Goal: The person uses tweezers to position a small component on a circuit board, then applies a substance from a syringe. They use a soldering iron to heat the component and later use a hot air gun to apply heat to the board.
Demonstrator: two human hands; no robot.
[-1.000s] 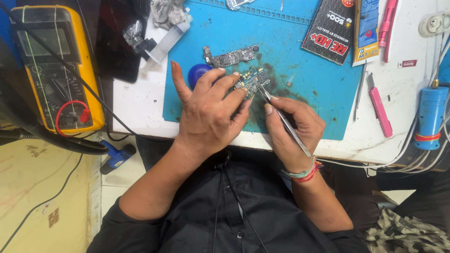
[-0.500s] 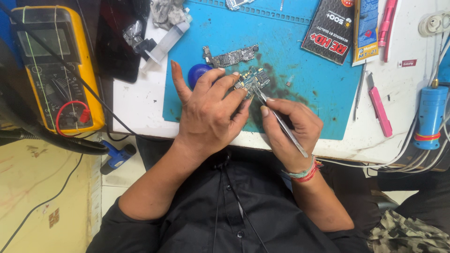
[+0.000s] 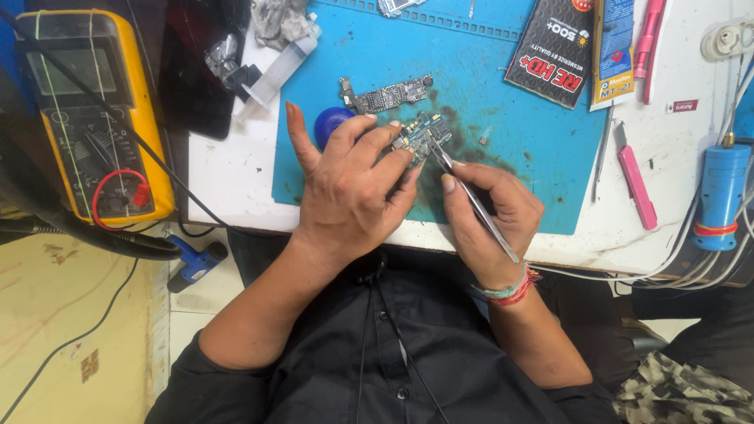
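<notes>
My left hand (image 3: 345,184) pinches a small circuit board (image 3: 424,133) at its near edge and holds it on the blue work mat (image 3: 503,133). My right hand (image 3: 491,216) grips metal tweezers (image 3: 471,200), whose tips touch the board's surface. A second, longer circuit board (image 3: 385,96) lies on the mat just beyond. A round blue lid (image 3: 330,126) sits beside my left fingers.
A yellow multimeter (image 3: 98,118) with leads lies at the left. A syringe (image 3: 275,74) and a dark phone (image 3: 196,71) rest near the mat's far-left corner. Black packet (image 3: 558,51), pink tools (image 3: 632,184), and a blue soldering handle (image 3: 719,196) occupy the right.
Both hands stay on the small board; the tweezer tips have shifted only slightly on it.
</notes>
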